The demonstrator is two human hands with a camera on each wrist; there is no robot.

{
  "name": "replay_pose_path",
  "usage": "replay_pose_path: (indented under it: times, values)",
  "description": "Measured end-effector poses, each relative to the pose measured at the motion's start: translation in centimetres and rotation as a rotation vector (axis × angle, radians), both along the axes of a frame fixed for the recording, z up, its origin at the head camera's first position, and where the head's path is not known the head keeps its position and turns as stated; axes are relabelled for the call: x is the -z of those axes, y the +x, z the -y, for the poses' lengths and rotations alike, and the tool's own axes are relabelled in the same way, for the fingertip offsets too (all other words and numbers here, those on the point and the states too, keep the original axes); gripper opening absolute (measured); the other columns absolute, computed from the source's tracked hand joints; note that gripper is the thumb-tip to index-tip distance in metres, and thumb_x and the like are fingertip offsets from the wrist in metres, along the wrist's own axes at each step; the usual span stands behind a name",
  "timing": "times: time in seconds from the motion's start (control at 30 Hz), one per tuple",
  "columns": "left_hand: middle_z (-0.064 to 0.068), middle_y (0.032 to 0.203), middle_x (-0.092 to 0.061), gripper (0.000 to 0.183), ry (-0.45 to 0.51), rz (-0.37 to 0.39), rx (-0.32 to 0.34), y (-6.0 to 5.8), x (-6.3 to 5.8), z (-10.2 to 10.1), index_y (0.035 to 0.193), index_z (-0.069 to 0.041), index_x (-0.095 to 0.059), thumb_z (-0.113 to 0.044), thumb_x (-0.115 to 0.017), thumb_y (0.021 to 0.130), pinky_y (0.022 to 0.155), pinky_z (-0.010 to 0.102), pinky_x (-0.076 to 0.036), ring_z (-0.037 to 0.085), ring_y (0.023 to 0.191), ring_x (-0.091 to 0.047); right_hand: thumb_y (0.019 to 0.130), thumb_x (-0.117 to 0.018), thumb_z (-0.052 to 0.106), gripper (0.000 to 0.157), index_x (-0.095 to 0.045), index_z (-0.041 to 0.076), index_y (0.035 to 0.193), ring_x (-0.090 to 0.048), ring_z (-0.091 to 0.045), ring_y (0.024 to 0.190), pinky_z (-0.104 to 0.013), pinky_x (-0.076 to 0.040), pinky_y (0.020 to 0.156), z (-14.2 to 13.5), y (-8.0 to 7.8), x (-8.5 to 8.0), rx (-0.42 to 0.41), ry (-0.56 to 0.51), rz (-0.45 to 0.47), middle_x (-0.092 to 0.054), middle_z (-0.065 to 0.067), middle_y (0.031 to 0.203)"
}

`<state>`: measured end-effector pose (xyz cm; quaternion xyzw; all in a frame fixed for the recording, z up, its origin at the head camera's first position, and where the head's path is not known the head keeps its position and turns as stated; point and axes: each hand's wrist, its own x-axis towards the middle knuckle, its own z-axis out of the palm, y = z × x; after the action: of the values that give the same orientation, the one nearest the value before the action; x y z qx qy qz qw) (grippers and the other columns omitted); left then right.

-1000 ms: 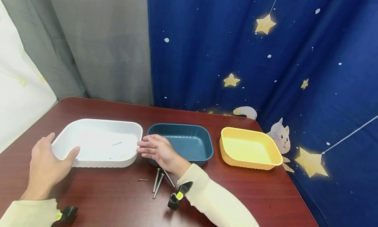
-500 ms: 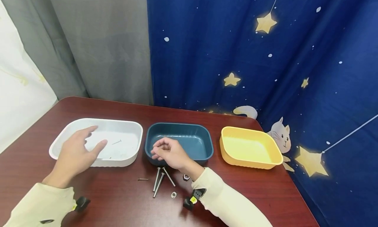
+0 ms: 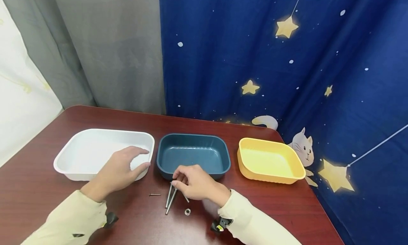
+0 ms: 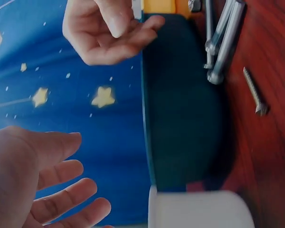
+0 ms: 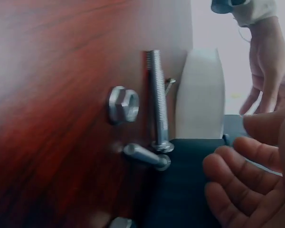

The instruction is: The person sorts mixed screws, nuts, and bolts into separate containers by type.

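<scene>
My left hand (image 3: 119, 170) hovers over the right front part of the white tray (image 3: 79, 138), fingers and thumb spread apart with nothing between them. Just before the dark teal tray (image 3: 194, 163), my right hand (image 3: 199, 183) hangs above several long metal bolts (image 3: 172, 201), partly covering them. Its fingers are loosely bent and hold nothing in the right wrist view. A flanged nut (image 3: 187, 211) sits near the bolts; part of another nut (image 5: 122, 222) shows at the right wrist view's bottom edge. Left of the bolts lies a small screw (image 3: 155, 194).
A yellow tray (image 3: 271, 160) stands at the right on the dark red table (image 3: 271, 209). Behind the table hang a grey curtain (image 3: 114, 53) and a blue star-patterned curtain (image 3: 220, 53).
My left hand has moved right across the white tray, now covering the screw seen inside it. My right hand has shifted from that tray's right edge toward the bolts; a nut has come into view.
</scene>
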<state>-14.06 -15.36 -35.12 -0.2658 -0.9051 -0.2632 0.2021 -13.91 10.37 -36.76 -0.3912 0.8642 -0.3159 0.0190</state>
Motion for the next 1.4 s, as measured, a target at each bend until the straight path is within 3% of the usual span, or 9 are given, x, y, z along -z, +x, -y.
replay_pose_path:
  times: [0.1, 0.2, 0.47, 0.7, 1.03, 1.4]
  values:
    - [0.012, 0.100, -0.068, 0.030, -0.035, 0.000, 0.048, -0.1, 0.4, -1.5, 0.106, 0.000, -0.069, -0.015, -0.077, 0.081, 0.081, 0.047, -0.053, 0.027, 0.092, -0.065, 0.091, -0.067, 0.018, 0.012, -0.065, 0.008, 0.096, -0.052, 0.006, 0.063, -0.009, -0.043, 0.061, -0.3, 0.2, 0.4, -0.013, 0.144, -0.125, -0.061, 0.010, 0.074]
    - [0.009, 0.097, -0.067, 0.027, -0.070, -0.003, 0.094, -0.2, 0.8, -2.7, 0.103, -0.001, -0.069, -0.014, -0.077, 0.082, 0.078, 0.042, -0.054, 0.022, 0.086, -0.064, 0.091, -0.067, 0.021, 0.013, -0.064, 0.009, 0.095, -0.050, 0.003, 0.062, -0.010, -0.041, 0.058, -0.5, 0.4, 0.9, -0.006, 0.265, -0.192, -0.059, 0.010, 0.073]
    - [0.007, 0.100, -0.068, 0.021, -0.149, 0.038, 0.152, -0.3, 1.5, -4.3, 0.103, -0.003, -0.071, -0.011, -0.075, 0.084, 0.083, 0.043, -0.053, 0.024, 0.094, -0.065, 0.088, -0.071, 0.028, 0.018, -0.057, 0.017, 0.084, -0.051, 0.000, 0.060, -0.019, -0.043, 0.053, -0.4, 0.5, 2.3, 0.027, 0.471, -0.244, -0.052, 0.012, 0.069]
    - [0.006, 0.097, -0.067, 0.017, -0.233, 0.080, 0.141, -0.5, 2.1, -4.6, 0.100, -0.005, -0.072, -0.013, -0.074, 0.085, 0.082, 0.041, -0.053, 0.023, 0.092, -0.064, 0.085, -0.076, 0.027, 0.024, -0.054, 0.017, 0.081, -0.048, -0.001, 0.056, -0.018, -0.041, 0.052, -0.2, 0.1, 2.7, 0.039, 0.496, -0.207, -0.047, 0.012, 0.064]
    - [0.003, 0.091, -0.067, 0.012, -0.222, 0.084, 0.140, -0.2, 2.4, -4.6, 0.095, -0.006, -0.074, -0.013, -0.074, 0.085, 0.080, 0.040, -0.054, 0.020, 0.087, -0.063, 0.079, -0.073, 0.010, 0.017, -0.059, 0.014, 0.089, -0.054, -0.006, 0.056, -0.018, -0.045, 0.051, -0.3, 0.2, 3.0, 0.031, 0.488, -0.241, -0.052, 0.007, 0.064]
    - [0.004, 0.091, -0.068, 0.014, -0.220, 0.090, 0.132, -0.4, 2.1, -4.6, 0.095, -0.004, -0.073, -0.013, -0.075, 0.084, 0.080, 0.041, -0.054, 0.022, 0.087, -0.064, 0.079, -0.070, 0.008, 0.019, -0.062, 0.013, 0.096, -0.054, -0.004, 0.058, -0.018, -0.044, 0.050, -0.7, 0.3, 2.4, 0.018, 0.474, -0.227, -0.054, 0.008, 0.067]
